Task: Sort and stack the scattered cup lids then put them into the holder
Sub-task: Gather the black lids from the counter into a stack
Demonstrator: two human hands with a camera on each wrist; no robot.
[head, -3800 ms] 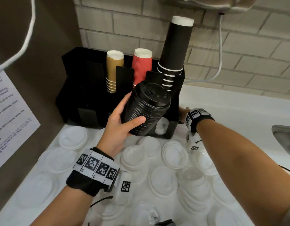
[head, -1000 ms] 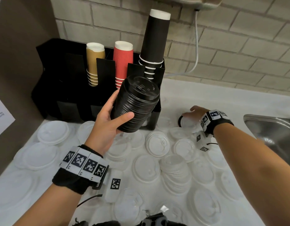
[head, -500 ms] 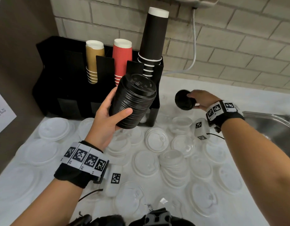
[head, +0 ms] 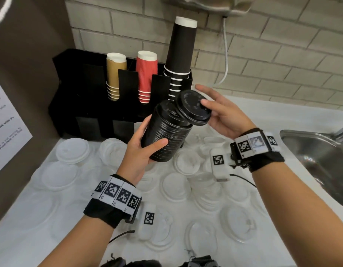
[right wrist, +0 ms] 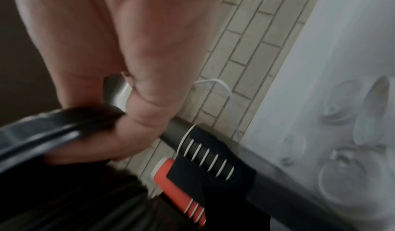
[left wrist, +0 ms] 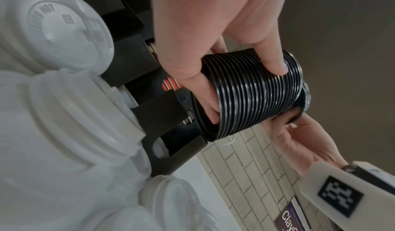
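Note:
My left hand (head: 145,149) grips a tall stack of black lids (head: 166,133), tilted, in front of the black holder (head: 76,105). The same stack of black lids (left wrist: 256,89) fills the left wrist view under my thumb. My right hand (head: 215,110) holds a single black lid (head: 193,107) by its rim, thumb on top, tilted against the top right of the stack. The single black lid (right wrist: 53,125) is blurred in the right wrist view. Several white lids (head: 174,187) lie scattered over the white counter (head: 28,228).
The holder carries gold cups (head: 115,74), red cups (head: 146,74) and a tall stack of black cups (head: 181,53). A steel sink (head: 321,151) lies at the right. A brick wall (head: 282,54) with a white cable (head: 225,54) stands behind. A paper notice (head: 7,122) hangs at left.
My right hand picked a black lid off the counter, lifted it and brought it left onto the top of the stack. The left hand kept holding the stack.

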